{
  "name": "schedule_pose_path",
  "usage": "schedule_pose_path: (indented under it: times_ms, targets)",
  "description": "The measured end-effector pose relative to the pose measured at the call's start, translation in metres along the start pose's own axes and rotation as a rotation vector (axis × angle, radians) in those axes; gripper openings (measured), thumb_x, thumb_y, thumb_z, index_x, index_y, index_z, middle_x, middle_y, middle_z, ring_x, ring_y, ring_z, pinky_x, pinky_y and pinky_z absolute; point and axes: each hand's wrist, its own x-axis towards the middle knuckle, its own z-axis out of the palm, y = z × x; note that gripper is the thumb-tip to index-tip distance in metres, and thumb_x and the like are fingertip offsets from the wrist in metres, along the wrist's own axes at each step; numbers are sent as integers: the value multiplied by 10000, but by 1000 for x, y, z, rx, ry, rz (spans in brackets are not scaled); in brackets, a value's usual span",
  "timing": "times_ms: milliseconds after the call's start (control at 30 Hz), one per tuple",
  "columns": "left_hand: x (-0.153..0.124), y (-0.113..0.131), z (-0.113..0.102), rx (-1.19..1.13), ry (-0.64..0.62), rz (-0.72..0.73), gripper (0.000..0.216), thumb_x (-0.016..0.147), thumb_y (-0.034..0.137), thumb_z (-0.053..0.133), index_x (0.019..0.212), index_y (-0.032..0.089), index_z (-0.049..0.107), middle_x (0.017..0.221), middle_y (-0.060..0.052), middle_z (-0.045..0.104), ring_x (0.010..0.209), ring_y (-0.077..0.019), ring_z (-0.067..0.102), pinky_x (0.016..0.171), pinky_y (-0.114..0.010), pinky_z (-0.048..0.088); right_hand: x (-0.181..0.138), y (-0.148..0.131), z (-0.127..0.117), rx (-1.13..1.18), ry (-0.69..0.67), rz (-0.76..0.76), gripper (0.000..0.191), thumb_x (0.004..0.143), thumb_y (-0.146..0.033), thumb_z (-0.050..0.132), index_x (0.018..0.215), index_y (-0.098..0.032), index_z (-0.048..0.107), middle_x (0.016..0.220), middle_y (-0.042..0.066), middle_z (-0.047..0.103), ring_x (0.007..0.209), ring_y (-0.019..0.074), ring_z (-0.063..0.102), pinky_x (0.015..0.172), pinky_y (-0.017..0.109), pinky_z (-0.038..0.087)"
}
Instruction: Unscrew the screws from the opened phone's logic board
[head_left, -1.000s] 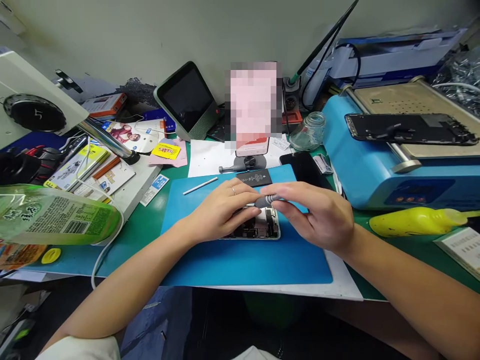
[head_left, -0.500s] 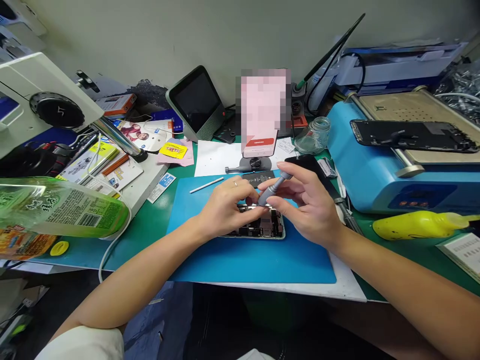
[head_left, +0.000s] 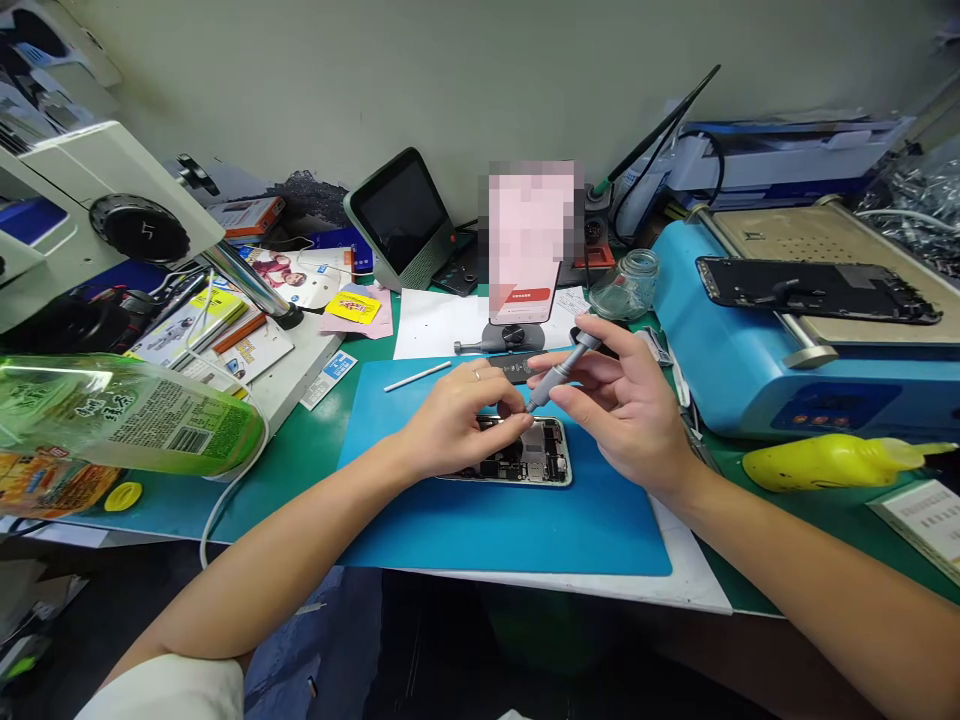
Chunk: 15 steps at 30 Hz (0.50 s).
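An opened phone (head_left: 536,462) with bare circuitry lies on a blue work mat (head_left: 510,520). My left hand (head_left: 457,420) rests over the phone's left part, fingers curled and pinching something small I cannot make out at its top edge. My right hand (head_left: 626,405) grips a grey screwdriver (head_left: 561,372), slanted with its tip down near my left fingertips above the phone. A black battery (head_left: 517,368) lies just behind the phone, and a thin white stick (head_left: 417,376) lies on the mat's far left.
A microscope arm (head_left: 112,200) and a green bottle (head_left: 127,415) stand at left. A propped phone on a stand (head_left: 525,300), a small screen (head_left: 401,220) and a glass jar (head_left: 630,280) are behind. A blue machine (head_left: 787,370) with a phone screen on top and a yellow bottle (head_left: 825,462) sit at right.
My right hand lifted the screwdriver from lying flat over the phone to a slanted hold, tip near my left fingers. The view shifted slightly downward.
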Motion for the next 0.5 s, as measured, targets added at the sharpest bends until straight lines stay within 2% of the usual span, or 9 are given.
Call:
schedule_pose_path:
  times_ms: [133,233,300,400,500]
  targets:
    - [0,0,-2,10,-48,-29,219,1092,368,591,935,230,660,886,-22,750,853,-199,655,859,-368,504,3,-1,-6,-72,14,-26,541,1036,-296,739,1526,-326,513,1203,45,835,1010,190,845,878,332,729]
    - [1,-1,-10,34,-106,-33,212,1096,375,551,1097,214,690,1020,-61,759,946,-231,662,910,-402,516,9,-1,-20,-193,103,-94,539,1029,-285,739,1526,-353,540,1163,21,837,939,178,834,856,324,727]
    - [2,-3,-16,65,-163,-22,290,1063,431,601,1211,198,688,1135,-100,748,1049,-275,659,960,-438,521,11,-1,-30,-296,135,-130,565,1015,-274,750,1536,-370,556,1159,14,835,936,186,828,855,334,732]
    - [2,-5,-23,140,-294,0,481,1005,538,694,1331,185,669,1281,-139,705,1177,-327,641,1039,-480,521,12,-2,-41,-438,63,-169,589,989,-245,772,1536,-360,587,1166,18,831,955,200,826,885,362,741]
    - [1,-8,-24,187,-410,4,604,972,582,756,1389,158,653,1317,-156,674,1199,-335,642,1044,-481,530,8,-8,-46,-507,-38,-233,634,979,-196,774,1555,-377,579,1189,12,827,1000,198,827,897,358,746]
